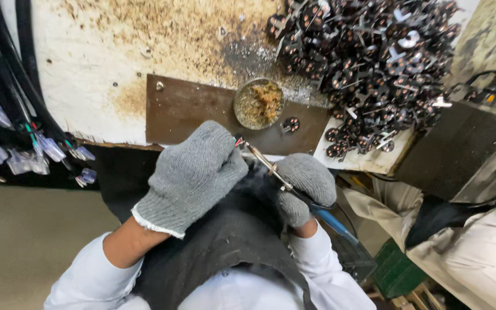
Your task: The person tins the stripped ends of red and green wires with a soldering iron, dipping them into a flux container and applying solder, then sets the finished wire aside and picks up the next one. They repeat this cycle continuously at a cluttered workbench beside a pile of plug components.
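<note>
Head view: the bench (87,74) has a stained white top carrying a brown plate (190,112) at its near edge. A large heap of small dark round parts (368,63) fills the far right of the bench. Black cable bundles (7,97) with clear connectors hang at the left. The left hand (190,175), in a grey knit glove, is closed around thin coloured wires (239,141). The right hand (305,186), also gloved, grips a soldering iron (276,175) with a blue handle; its tip lies at the wires. A round tin (258,103) of brownish residue rests on the plate.
</note>
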